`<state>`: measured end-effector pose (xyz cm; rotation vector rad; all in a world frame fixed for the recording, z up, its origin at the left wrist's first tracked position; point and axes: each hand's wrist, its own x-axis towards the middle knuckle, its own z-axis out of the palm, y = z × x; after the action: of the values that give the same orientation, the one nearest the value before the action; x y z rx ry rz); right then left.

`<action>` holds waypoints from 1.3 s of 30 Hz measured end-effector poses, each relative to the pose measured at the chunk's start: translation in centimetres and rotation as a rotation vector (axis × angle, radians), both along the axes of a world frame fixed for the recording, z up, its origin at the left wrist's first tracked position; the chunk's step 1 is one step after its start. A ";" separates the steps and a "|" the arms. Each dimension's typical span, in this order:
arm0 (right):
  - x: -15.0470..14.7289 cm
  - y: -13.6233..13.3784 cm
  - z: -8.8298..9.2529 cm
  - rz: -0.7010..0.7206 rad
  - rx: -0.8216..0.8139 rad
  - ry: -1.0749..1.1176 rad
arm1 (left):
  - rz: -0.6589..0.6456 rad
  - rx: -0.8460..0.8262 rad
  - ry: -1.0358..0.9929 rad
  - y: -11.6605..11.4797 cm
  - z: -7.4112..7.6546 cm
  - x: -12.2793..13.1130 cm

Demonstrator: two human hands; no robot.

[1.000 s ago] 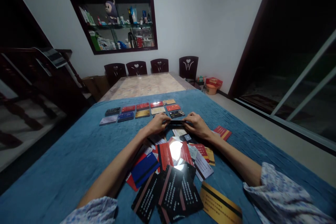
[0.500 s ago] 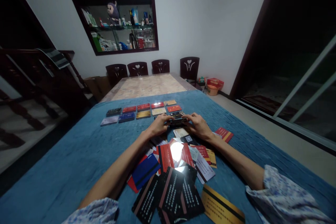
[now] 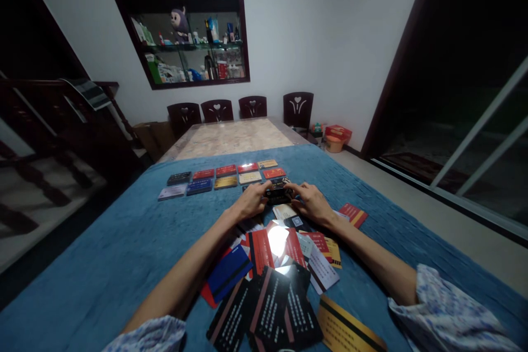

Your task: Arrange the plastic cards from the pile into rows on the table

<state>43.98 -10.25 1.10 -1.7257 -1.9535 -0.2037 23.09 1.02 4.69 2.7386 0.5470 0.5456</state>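
Observation:
Both hands meet over the cloth around a small stack of black cards (image 3: 278,194). My left hand (image 3: 252,199) grips its left edge with thumb and fingers, while my right hand (image 3: 311,202) pinches the right edge. Just beyond them are two rows of sorted card stacks, among them a red stack (image 3: 274,172), a cream stack (image 3: 250,177), a gold stack (image 3: 225,182) and a dark blue stack (image 3: 199,186). Between my forearms lies a loose heap with red cards (image 3: 259,251), a blue card (image 3: 230,271), black cards (image 3: 269,305) and a gold card (image 3: 348,325).
A blue cloth (image 3: 136,247) covers the near part of the table; its far marble top (image 3: 243,135) is bare. Dark chairs (image 3: 297,110) stand behind it. A red and yellow card (image 3: 353,215) lies right of my right hand.
The black cards between my hands have tilted and come slightly nearer to me. Both hands stay on them, with small finger shifts. The view has tipped up slightly.

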 end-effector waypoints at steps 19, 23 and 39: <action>0.6 0.5 0.0 0.061 -0.004 -0.014 | 0.083 0.047 0.027 -0.9 -0.2 0.6; 0.5 0.5 0.4 0.019 0.028 -0.112 | 0.068 0.017 -0.025 -0.7 -0.3 0.7; 0.2 0.8 3.0 -0.058 -0.045 -0.301 | 0.179 0.239 0.130 -1.2 1.2 0.8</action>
<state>44.17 -9.48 4.14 -1.8710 -2.1326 -0.4681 23.87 -0.18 5.90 2.9858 0.8136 0.5060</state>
